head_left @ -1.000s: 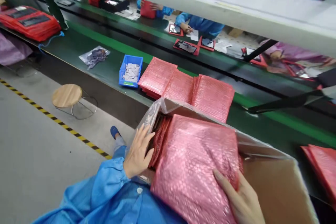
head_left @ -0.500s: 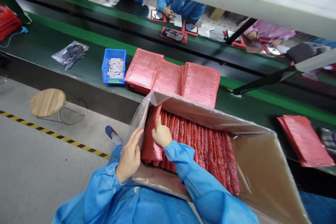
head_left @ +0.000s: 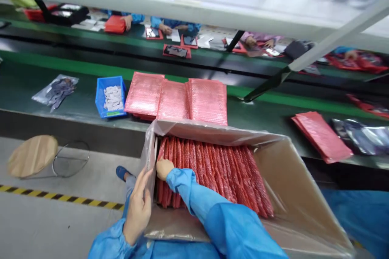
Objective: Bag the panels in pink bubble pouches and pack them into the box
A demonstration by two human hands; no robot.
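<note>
A cardboard box (head_left: pixel 275 178) lined with clear plastic stands in front of me. Red bubble mailers (head_left: pixel 212 166) fill its left and middle part, packed upright on edge in a row. My right hand (head_left: pixel 164 169) is inside at the left end, its fingers curled at the top of the endmost mailer; the fingertips are partly hidden. My left hand (head_left: pixel 138 206) rests against the box's left wall from outside, fingers stretched and thumb apart. Just behind the box, stacks of flat pink-red bubble mailers (head_left: pixel 208 99) lie on the green workbench (head_left: pixel 243 119).
Left of the stacks are a blue bin (head_left: pixel 101 99) of small pale pieces and a plastic bag (head_left: pixel 56 91) of dark items. More mailers (head_left: pixel 322 135) lie at right. A stool (head_left: pixel 33 156) stands at left. Co-workers' hands (head_left: pixel 165 29) work beyond a metal post (head_left: pixel 285 73).
The endmost mailer, tilted and shiny before, now stands upright in the row. My right hand has moved left to the box's end, its index finger no longer pointing. The view has shifted.
</note>
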